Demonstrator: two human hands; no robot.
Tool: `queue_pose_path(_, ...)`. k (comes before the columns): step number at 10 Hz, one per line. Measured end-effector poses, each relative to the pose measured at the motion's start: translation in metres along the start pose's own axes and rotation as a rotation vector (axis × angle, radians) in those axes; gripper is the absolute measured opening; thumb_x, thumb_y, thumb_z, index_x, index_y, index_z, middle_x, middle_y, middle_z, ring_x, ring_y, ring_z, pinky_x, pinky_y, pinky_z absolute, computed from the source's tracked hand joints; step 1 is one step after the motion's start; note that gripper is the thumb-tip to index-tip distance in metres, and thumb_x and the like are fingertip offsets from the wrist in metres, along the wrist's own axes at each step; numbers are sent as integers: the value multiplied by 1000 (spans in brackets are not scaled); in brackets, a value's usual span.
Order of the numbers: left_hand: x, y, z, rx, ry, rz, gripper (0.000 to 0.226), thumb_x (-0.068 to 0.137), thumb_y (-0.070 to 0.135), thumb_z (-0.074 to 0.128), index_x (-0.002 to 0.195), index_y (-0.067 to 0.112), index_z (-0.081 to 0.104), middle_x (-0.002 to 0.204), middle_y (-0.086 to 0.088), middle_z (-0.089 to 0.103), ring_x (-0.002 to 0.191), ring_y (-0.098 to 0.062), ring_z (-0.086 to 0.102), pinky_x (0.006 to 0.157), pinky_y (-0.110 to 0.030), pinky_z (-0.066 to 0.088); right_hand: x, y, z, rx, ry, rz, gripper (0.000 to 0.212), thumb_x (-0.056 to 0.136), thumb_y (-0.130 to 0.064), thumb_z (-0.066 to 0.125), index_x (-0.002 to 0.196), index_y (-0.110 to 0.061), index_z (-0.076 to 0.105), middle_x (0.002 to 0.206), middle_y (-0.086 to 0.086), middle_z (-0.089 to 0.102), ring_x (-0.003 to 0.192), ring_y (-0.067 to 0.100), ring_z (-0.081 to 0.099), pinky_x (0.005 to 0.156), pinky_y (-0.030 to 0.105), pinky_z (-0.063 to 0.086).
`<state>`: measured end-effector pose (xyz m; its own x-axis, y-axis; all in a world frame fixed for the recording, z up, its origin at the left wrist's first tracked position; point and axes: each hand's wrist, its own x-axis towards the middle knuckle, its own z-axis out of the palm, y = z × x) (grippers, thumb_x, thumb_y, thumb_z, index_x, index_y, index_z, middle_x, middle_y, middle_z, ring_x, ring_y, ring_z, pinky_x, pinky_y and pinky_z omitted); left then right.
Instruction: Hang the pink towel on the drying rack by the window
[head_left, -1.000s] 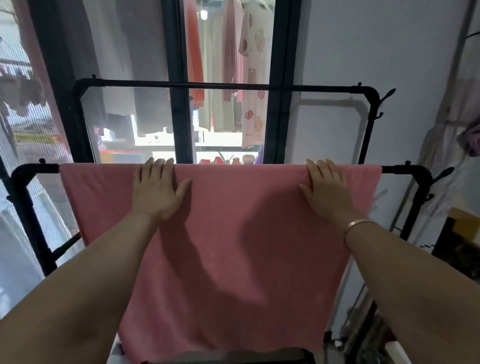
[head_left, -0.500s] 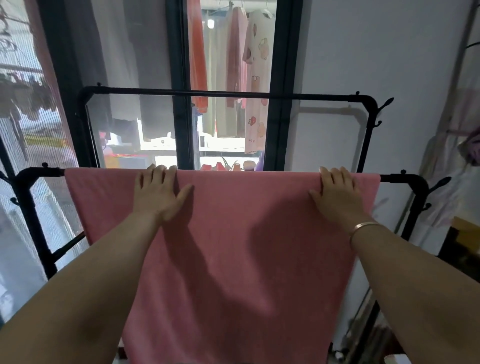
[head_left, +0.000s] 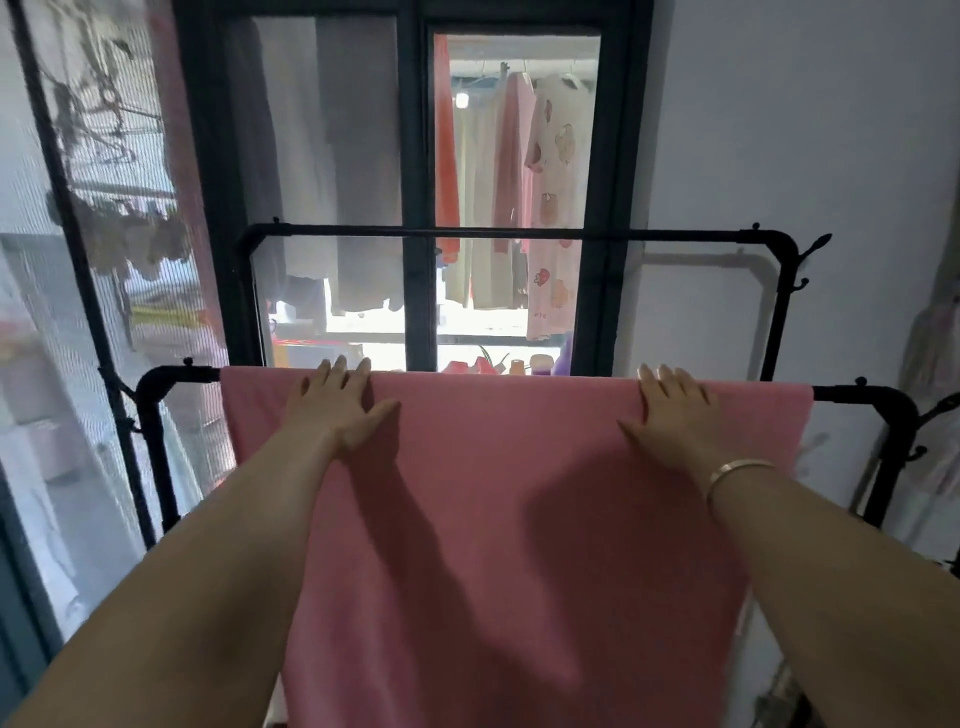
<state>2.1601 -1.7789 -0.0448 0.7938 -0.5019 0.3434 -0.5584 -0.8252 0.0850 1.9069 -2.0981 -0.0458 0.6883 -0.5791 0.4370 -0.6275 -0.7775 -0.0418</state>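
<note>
A: Where's the pink towel (head_left: 519, 519)?

B: Draped over the near bar of the drying rack (head_left: 171, 379), hanging flat toward the person, just before the window (head_left: 415, 182).

A: And the hands?

B: Left hand (head_left: 337, 410) and right hand (head_left: 675, 421) lie flat on the towel at the bar, fingers spread, each grip clamped on nothing. Probably smoothing it so it dries evenly.

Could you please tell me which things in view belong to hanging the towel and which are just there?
Part of the job:
pink towel
drying rack
left hand
right hand

Just there:
window
clothes hanging outside
bracelet
</note>
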Motion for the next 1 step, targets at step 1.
queue_pose_path(1, -11, -38, -15, 55, -48, -118, 86, 87, 75, 25, 153, 26, -1, 162, -7, -4, 148, -28, 0, 116, -52, 7, -7, 21, -14, -7, -57, 50, 81, 90, -54, 43, 151, -19, 3, 161, 8, 4, 147, 28, 6, 117, 46, 10)
